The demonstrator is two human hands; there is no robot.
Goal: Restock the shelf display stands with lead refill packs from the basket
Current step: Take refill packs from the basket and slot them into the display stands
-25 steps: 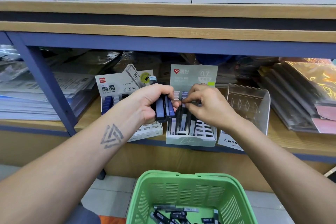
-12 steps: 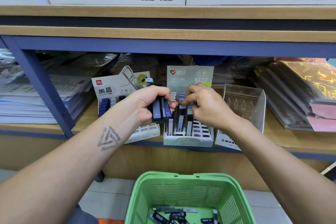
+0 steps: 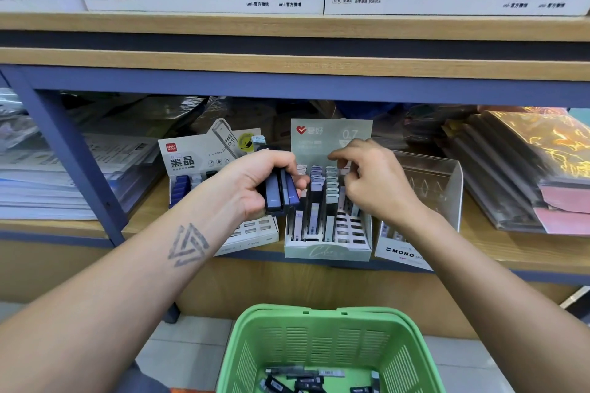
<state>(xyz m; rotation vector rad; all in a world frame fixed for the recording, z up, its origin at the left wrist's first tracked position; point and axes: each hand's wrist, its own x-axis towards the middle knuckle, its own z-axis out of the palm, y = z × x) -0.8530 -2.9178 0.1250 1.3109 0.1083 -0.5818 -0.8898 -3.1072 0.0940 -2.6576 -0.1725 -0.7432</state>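
My left hand (image 3: pixel 252 182) grips a bundle of dark blue and grey lead refill packs (image 3: pixel 279 195), held upright in front of the shelf. To its right stands a pale green 0.7 display stand (image 3: pixel 329 250) with several packs in its slots. My right hand (image 3: pixel 376 185) hovers over the stand's right columns, fingers curled down and pinching a light pack (image 3: pixel 342 196) at a slot. Below, a green basket (image 3: pixel 319 316) holds several loose packs (image 3: pixel 303 380) on its bottom.
A white Deli lead stand (image 3: pixel 191 159) sits left of the green one and a clear MONO stand (image 3: pixel 427 175) sits right. A blue shelf post (image 3: pixel 70 153) rises at left. Paper stacks (image 3: pixel 38 182) and plastic-wrapped folders (image 3: pixel 517 175) flank the stands.
My right hand has left the bundle in my left hand and moved right and up over the stand's right columns. The left hand stays put with its bundle.
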